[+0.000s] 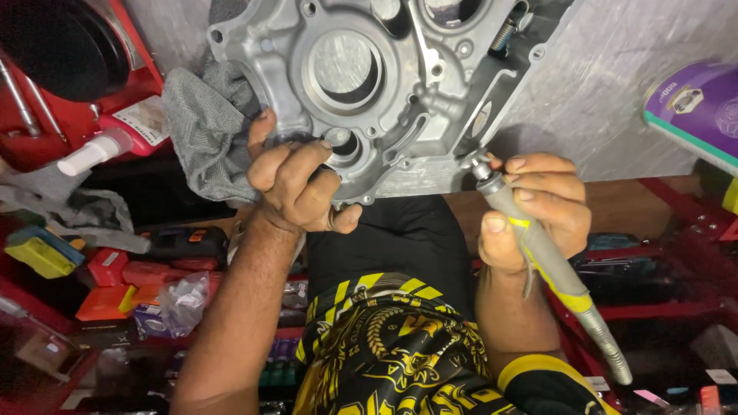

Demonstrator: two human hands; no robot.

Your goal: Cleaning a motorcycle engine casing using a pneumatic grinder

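A grey cast-metal engine case lies on a metal-topped bench. My left hand grips the near edge of the case, fingers curled over the rim beside a small round bore. My right hand holds a grey pen-shaped power tool with yellow bands. Its metal tip touches the lower right edge of the case. The tool's tail runs down to the right past my wrist.
A grey cloth lies under the case's left side. A red bottle with a white nozzle lies at left. A purple box sits at right. Red shelves below hold small boxes and bags.
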